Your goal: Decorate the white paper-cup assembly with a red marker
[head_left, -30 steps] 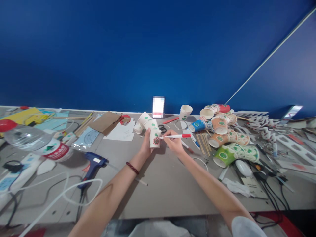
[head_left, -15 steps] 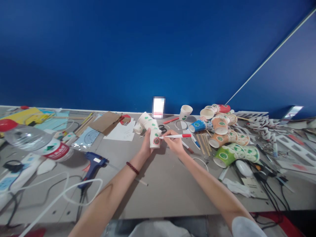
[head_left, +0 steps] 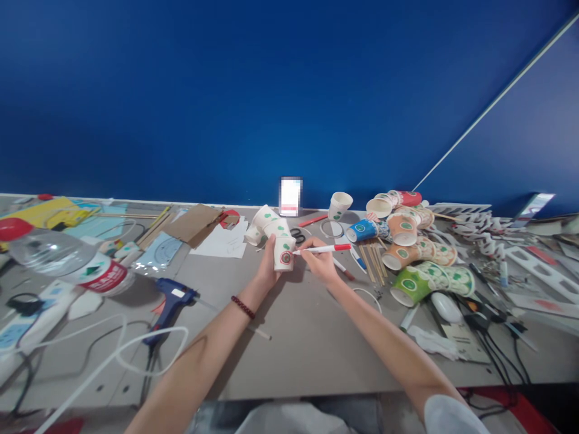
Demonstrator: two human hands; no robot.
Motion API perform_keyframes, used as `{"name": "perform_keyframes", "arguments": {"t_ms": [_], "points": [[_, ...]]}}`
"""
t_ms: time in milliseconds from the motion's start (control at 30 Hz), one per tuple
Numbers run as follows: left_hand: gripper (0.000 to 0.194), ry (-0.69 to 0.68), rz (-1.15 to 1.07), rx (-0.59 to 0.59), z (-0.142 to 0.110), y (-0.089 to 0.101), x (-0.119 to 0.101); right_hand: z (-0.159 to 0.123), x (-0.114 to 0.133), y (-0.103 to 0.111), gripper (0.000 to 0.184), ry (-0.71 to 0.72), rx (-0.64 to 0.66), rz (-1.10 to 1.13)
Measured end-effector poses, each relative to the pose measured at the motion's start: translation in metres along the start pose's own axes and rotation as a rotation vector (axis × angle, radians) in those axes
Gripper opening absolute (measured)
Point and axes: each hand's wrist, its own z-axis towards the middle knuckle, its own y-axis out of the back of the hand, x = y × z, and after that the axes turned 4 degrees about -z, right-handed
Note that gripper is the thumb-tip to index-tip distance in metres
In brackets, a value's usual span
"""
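My left hand [head_left: 268, 266] is closed around a white paper cup [head_left: 284, 246] printed with green leaves and a round red-ringed mark. This cup is the front one of a bent chain of joined paper cups [head_left: 266, 220] reaching back to the left. In my right hand [head_left: 320, 263] is a red-capped marker [head_left: 323, 248], pinched between the fingers and lying almost level. Its tip points left at the cup's side, close to the round mark; whether it touches, I cannot tell. Scissors [head_left: 297, 235] lie partly hidden behind the cup.
A phone [head_left: 291, 196] leans on the blue wall. Coloured paper-cup chains [head_left: 409, 286] lie to the right, beside wooden sticks [head_left: 374, 265]. One loose paper cup [head_left: 340, 206] stands at the back. A glue gun [head_left: 169, 307], a large bottle [head_left: 67, 256] and cables occupy the left.
Almost nothing differs. The marker and my right hand have shifted very slightly, while the cup stays in my left hand in the same place.
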Motion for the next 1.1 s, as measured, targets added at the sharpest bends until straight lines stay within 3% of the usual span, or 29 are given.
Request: {"name": "perform_keyframes", "arguments": {"t_ms": [833, 1100], "points": [[0.044, -0.005, -0.001, -0.017, 0.0005, -0.0003, -0.0002, -0.0006, -0.0008, 0.0005, 0.008, 0.021, 0.007, -0.005], [0.048, -0.024, 0.018, 0.047, 0.0004, 0.0011, 0.0001, -0.0015, 0.0029, 0.0007, 0.01, 0.013, 0.043, -0.013]]}}
